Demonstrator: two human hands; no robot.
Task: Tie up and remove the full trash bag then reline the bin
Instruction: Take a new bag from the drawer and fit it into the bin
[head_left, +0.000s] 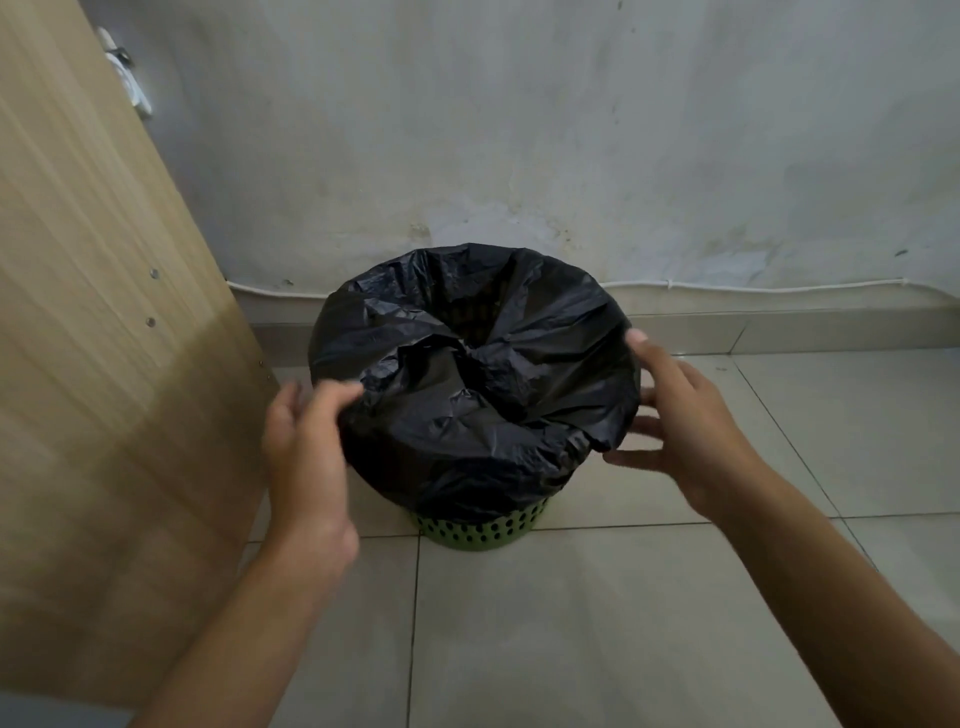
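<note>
A green perforated bin (480, 531) stands on the tiled floor, and only its base shows. A black trash bag (467, 384) lines it, folded down over the rim and most of the wall. The plastic sags crumpled into the opening. My left hand (306, 441) is at the bin's left side, thumb and fingers pinching the bag's folded edge. My right hand (685, 421) is at the right side, fingers spread, touching or just off the bag's edge; it grips nothing I can see.
A wooden panel (104, 338) stands close on the left of the bin. A stained grey wall (571, 130) is right behind it, with a white cable (727, 287) along its base. Pale floor tiles (597, 623) spread in front and to the right.
</note>
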